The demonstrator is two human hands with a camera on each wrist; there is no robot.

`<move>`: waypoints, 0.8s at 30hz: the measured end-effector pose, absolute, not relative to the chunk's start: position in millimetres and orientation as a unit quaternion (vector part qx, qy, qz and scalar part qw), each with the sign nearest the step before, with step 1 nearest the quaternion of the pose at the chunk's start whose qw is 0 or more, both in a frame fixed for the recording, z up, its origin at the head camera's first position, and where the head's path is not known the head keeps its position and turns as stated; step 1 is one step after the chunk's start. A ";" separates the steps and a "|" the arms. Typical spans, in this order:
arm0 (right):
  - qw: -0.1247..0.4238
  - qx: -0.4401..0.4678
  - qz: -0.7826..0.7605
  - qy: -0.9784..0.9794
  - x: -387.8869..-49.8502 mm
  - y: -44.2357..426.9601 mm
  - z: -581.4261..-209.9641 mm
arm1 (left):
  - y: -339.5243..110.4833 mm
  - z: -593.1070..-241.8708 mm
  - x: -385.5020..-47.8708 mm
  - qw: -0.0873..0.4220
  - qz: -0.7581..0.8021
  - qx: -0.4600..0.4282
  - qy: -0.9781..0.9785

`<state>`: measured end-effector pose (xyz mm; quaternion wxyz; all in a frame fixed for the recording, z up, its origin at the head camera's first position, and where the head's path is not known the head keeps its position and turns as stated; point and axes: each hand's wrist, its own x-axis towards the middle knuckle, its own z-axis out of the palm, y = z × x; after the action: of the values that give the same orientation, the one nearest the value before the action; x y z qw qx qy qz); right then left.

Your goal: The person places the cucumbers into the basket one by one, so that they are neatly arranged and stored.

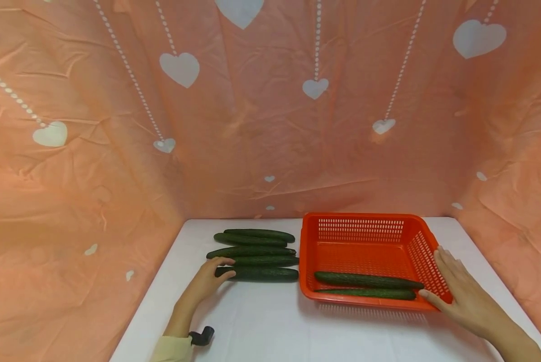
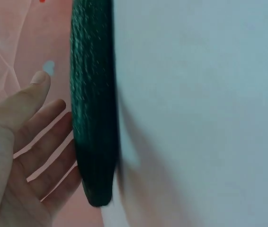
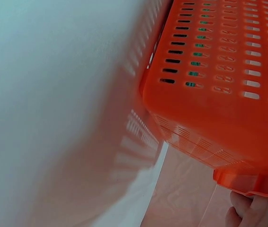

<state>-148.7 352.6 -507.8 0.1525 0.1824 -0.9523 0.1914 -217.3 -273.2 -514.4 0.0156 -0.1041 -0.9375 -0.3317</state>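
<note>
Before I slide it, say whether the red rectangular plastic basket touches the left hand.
Apart: the head view shows white table and long dark-green cucumbers between the left hand and basket.

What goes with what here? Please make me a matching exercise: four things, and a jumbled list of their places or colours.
Things:
1. basket
2. left hand
3. table
4. right hand

Places or colours:
A. white
B. at the basket's right side
C. red
D. at the cucumbers outside the basket

Pairs: 1-C, 2-D, 3-A, 4-B
</note>
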 end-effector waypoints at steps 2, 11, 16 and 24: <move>0.156 0.184 0.189 -0.952 -148.9 352.6 -508.1 | -277.4 -517.0 -217.4 0.014 -0.325 -0.103 -0.940; 0.153 0.182 0.189 -0.953 -150.1 352.9 -508.2 | -284.7 -525.2 -219.6 0.015 -0.298 -0.106 -0.949; 0.145 0.176 0.195 -0.954 -150.7 352.5 -505.6 | -284.9 -528.0 -220.3 0.026 -0.266 -0.118 -0.956; 0.143 0.175 0.194 -0.955 -150.3 353.3 -505.2 | -287.3 -529.5 -216.0 -0.004 -0.276 -0.119 -0.954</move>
<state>-150.3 353.3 -505.2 0.1428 0.1749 -0.9548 0.1936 -216.0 -287.3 -529.5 -0.0043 -0.1194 -0.9538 -0.2757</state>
